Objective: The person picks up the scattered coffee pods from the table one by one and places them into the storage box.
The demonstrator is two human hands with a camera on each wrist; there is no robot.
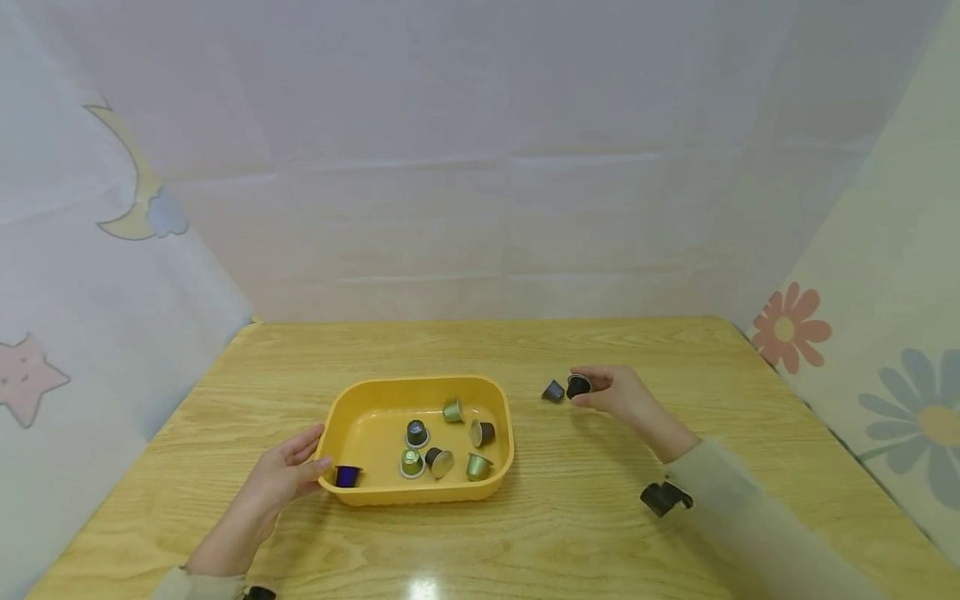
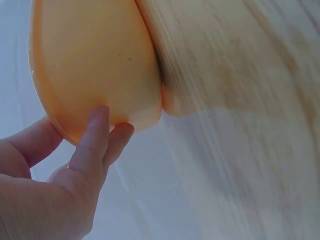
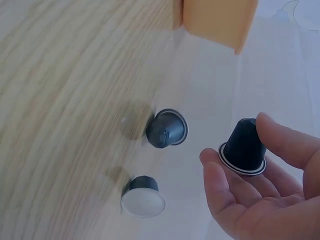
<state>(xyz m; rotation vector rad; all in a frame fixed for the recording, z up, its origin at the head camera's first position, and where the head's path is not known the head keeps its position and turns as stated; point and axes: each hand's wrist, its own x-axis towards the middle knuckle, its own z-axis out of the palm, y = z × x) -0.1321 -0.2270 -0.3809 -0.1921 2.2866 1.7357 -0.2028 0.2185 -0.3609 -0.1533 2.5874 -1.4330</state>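
My left hand (image 1: 279, 477) grips the left rim of a yellow plastic tray (image 1: 420, 493); in the left wrist view its fingers press the tray's outer wall (image 2: 100, 60). Several coffee capsules lie in the tray, among them a dark blue one (image 1: 347, 476), a green one (image 1: 478, 467) and a black one (image 1: 417, 432). Right of the tray, my right hand (image 1: 617, 393) pinches a black coffee capsule (image 3: 245, 145) between thumb and fingers. On the table nearby lie a dark grey capsule (image 3: 166, 129) and a dark capsule with a pale lid (image 3: 143, 197).
The wooden table (image 1: 585, 533) meets a pale cloth backdrop (image 1: 480, 233) at its far edge. Printed cloth with flowers (image 1: 787, 327) hangs on the right, and with a moon (image 1: 131, 179) on the left. A black wrist strap (image 1: 663, 497) shows at the right sleeve.
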